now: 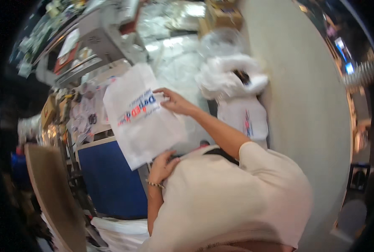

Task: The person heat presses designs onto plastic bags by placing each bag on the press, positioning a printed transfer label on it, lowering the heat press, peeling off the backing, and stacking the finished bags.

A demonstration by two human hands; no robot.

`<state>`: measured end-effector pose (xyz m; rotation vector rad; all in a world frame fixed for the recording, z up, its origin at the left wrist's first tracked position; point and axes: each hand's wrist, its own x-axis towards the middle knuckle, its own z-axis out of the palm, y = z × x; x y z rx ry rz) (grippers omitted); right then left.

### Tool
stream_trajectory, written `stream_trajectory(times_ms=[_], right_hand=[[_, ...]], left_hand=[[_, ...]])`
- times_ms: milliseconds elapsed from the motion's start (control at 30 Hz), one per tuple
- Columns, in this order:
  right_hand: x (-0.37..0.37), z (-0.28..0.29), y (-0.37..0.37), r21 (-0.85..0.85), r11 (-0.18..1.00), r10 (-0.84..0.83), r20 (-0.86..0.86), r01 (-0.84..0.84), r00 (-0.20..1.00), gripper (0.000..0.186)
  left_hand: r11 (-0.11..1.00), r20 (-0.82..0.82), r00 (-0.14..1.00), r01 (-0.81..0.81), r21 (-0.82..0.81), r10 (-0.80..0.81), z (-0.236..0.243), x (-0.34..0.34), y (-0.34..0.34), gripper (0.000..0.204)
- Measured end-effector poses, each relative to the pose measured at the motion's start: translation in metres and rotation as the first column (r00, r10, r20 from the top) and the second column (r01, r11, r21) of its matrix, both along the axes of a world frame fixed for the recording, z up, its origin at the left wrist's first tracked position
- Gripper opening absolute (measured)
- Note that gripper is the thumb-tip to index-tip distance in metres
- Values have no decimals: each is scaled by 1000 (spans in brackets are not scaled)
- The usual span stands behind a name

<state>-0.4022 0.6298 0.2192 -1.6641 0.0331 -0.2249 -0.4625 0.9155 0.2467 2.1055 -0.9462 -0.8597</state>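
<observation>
Pale tabletop [304,105] fills 3 o'clock. Heap of white bags [231,77] at 12. White printed bag [142,115] just left of centre, held up. Right hand [175,101] grip clamped on its upper edge; left hand [163,166] grip closed on its lower corner.

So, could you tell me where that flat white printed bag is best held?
By its edges, probably. The white bag is flat and limp; the right hand pinches the far edge and the left hand the near corner, which keeps it spread.
</observation>
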Motion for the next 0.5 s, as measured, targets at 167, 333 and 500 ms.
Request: stream_trajectory(times_ms=[167, 333, 500], right_hand=[[-125, -16, -78, 145, 879, -449, -71, 455, 891, 52], [-270, -72, -121, 220, 561, -810, -53, 798, 584, 75], [-364, -208, -121, 344, 223, -925, -221, 912, 310, 81]], left_hand=[[982, -30, 999, 16, 190, -10, -30, -4, -17, 44], [944, -67, 983, 182, 277, -170, -71, -19, -26, 43], [908, -48, 966, 255, 332, -254, -84, -28, -29, 37]])
